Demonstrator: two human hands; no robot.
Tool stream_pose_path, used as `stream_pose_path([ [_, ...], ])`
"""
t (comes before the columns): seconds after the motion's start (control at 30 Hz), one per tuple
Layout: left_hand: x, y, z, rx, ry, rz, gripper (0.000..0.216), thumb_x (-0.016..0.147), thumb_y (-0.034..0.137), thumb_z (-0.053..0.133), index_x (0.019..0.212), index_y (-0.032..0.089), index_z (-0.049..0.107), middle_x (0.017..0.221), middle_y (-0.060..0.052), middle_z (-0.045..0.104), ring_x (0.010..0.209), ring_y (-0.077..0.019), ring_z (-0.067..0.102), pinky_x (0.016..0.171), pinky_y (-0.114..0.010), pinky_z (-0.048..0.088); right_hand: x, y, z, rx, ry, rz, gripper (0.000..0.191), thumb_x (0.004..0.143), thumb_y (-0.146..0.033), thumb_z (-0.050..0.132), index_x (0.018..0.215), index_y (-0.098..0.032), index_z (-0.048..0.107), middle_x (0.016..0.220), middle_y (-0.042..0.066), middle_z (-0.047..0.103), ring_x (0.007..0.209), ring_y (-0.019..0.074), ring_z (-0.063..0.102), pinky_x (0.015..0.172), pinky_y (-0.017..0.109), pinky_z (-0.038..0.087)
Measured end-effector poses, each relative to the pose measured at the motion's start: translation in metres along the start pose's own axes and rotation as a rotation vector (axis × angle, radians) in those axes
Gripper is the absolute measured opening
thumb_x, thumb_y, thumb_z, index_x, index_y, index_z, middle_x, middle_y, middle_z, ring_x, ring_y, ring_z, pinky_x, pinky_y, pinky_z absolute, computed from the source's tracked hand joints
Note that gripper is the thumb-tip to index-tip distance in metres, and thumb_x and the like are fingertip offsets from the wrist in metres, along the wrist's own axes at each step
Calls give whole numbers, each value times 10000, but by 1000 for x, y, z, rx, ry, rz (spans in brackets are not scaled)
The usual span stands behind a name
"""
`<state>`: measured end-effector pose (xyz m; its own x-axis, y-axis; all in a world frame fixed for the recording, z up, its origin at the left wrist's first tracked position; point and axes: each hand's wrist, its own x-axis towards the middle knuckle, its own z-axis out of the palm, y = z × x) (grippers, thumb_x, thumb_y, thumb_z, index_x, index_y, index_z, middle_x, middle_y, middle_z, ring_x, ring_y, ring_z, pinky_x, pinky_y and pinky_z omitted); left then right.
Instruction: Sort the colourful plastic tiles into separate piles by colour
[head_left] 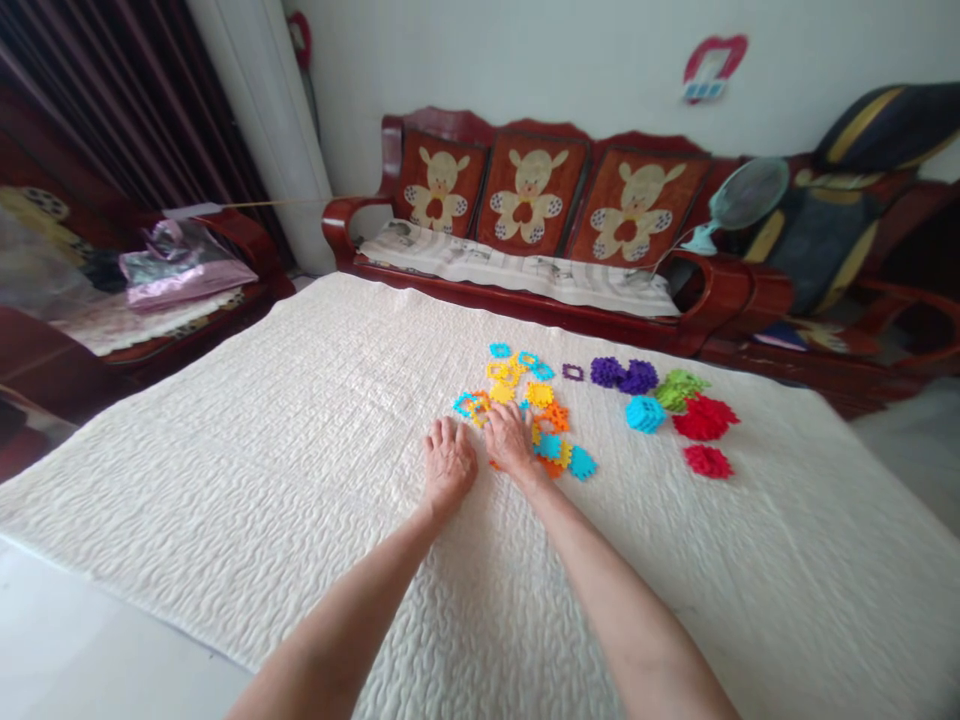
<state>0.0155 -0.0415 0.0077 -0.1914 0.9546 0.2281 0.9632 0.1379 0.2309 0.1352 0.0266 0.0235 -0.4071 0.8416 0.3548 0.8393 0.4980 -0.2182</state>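
Note:
My left hand [450, 462] rests palm down on the white quilted cover, holding nothing, its fingers apart. To its right, my right hand [508, 437] reaches over a loose group of interlocking plastic tiles, its fingers outstretched. Its fingertips are at a yellow frame tile [478, 410], beside a blue frame tile [463, 404]; no firm hold shows. Around it lie a solid yellow tile [540, 394], an orange tile [556, 416] and a blue tile [583, 463]. Other blue and yellow tiles lie just beyond. Part of the group is hidden under my right hand.
Right of the tiles are a purple frame tile [573, 372], purple piles [624, 375], a green pile [681, 390], a blue stack [645, 413] and red piles [705, 416]. The quilted cover [300, 400] spreads over the table. Behind stands a wooden sofa [450, 275].

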Motion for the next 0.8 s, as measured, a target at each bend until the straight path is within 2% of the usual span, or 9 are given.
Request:
stream_pose_path([
  [0.13,-1,1,-2,-24,8,0,368,929,230,316,1187,179,573,1323,-165,501,1273,-326,402,1002,-476,373,5,3,-4,-28,63,106,233,935,-216,433,906,-182,662,1026,118,661,1066,275,490,998,462,290],
  [0.27,-1,1,-4,-37,-19,1,376,929,237,316,1195,182,577,1332,-168,498,1295,-335,388,1000,-484,373,29,-11,0,35,124,110,184,874,-154,476,948,-170,644,1093,124,640,1085,262,490,969,425,311],
  [0.37,0,0,-2,-27,-32,-4,415,934,248,309,1265,186,551,1364,-163,486,1316,-344,378,1012,-485,370,47,-24,5,78,53,36,218,849,-139,495,1006,-176,641,1131,111,641,1120,253,492,998,434,302],
  [0.43,1,0,1,-27,-36,-2,452,937,252,305,1334,187,510,1391,-162,472,1328,-346,372,1024,-482,365,55,-30,8,66,-39,20,235,843,-206,545,1057,-189,641,1145,105,645,1143,268,488,1023,471,289],
  [0.53,1,-2,3,-32,-33,4,472,943,247,290,1362,182,496,1407,-167,466,1331,-342,372,1029,-481,362,62,-34,9,11,-177,81,333,805,-312,634,1116,-192,634,1186,119,631,1169,300,484,1041,527,277],
  [0.63,1,-2,5,-12,-11,8,462,942,238,290,1342,175,514,1378,-168,488,1302,-332,394,1014,-474,371,67,-35,9,-25,-268,121,329,792,-300,649,1102,-188,640,1212,124,618,1168,300,504,1044,535,288],
  [0.73,1,-1,5,20,11,12,452,940,230,296,1331,182,518,1355,-155,504,1274,-315,413,987,-452,385,71,-36,9,25,-270,144,320,772,-265,652,1084,-194,640,1190,108,635,1151,293,539,1042,529,318],
  [0.8,1,-2,6,39,17,18,442,942,232,294,1314,181,527,1345,-151,510,1268,-313,415,973,-445,387,74,-35,9,162,-179,118,364,778,-262,646,1136,-211,615,1202,86,644,1162,268,553,1051,488,348],
])
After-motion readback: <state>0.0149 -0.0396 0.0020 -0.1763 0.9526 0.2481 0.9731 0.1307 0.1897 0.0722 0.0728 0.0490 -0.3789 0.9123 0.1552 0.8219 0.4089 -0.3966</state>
